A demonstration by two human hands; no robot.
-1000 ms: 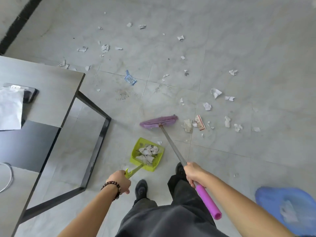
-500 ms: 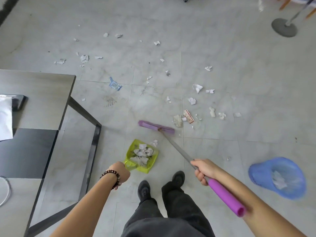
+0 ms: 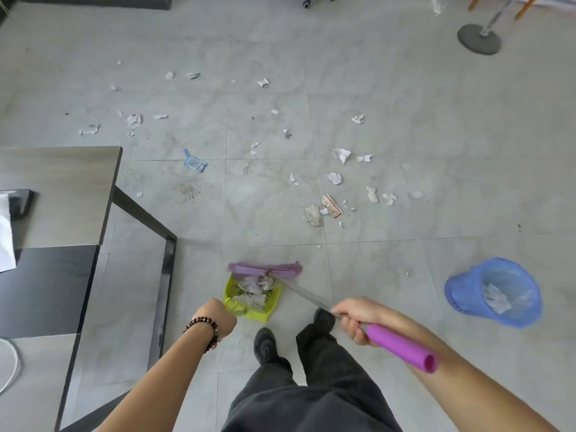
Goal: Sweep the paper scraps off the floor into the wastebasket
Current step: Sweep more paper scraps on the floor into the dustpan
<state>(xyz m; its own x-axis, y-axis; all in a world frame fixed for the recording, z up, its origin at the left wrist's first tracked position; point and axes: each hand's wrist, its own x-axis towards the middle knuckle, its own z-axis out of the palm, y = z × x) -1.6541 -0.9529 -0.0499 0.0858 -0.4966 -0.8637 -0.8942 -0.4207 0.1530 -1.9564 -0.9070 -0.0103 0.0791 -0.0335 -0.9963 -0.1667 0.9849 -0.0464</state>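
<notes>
My left hand point(image 3: 216, 316) grips the handle of a lime-green dustpan point(image 3: 268, 307) that rests on the floor just ahead of my shoes and holds several white scraps. My right hand point(image 3: 358, 319) holds a broom by its purple grip point(image 3: 402, 347). The purple broom head point(image 3: 265, 270) lies across the dustpan's far mouth. Several paper scraps point(image 3: 335, 177) lie scattered over the grey tiles farther out, among them a red-printed slip point(image 3: 332, 205) and a blue wrapper point(image 3: 194, 163). A blue wastebasket point(image 3: 461, 294) stands at the right with paper inside.
A grey desk point(image 3: 62, 188) with a black metal leg frame point(image 3: 168, 260) fills the left side. A round stand base point(image 3: 478, 39) and chair castors point(image 3: 307, 3) are at the far edge. My feet in dark shoes point(image 3: 265, 344) stand behind the dustpan.
The broom head has been drawn back toward me, from the tiles ahead of the dustpan to its mouth. The view has tilted so the wastebasket shows fully.
</notes>
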